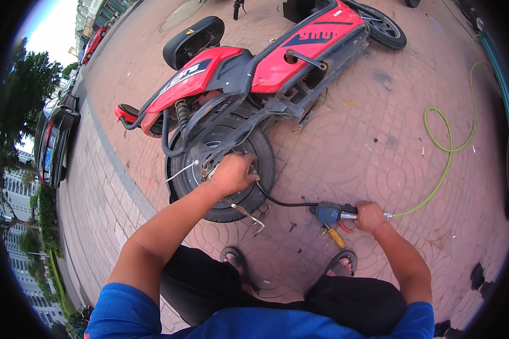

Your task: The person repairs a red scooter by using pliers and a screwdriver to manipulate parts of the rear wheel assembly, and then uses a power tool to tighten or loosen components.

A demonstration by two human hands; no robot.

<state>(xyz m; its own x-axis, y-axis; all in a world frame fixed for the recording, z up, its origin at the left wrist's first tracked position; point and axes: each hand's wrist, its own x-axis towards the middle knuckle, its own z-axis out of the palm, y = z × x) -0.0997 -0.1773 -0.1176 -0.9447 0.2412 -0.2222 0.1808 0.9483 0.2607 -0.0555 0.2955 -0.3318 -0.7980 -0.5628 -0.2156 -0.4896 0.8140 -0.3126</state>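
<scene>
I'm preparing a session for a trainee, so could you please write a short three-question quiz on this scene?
1. Which hand grips the blue-bodied inflator?
2. True or false: the red scooter lies on its side.
3. What colour is the looping hose: a) black, b) yellow-green, c) red?

Key:
1. The right hand; the left hand is at the rear wheel.
2. True.
3. b.
</scene>
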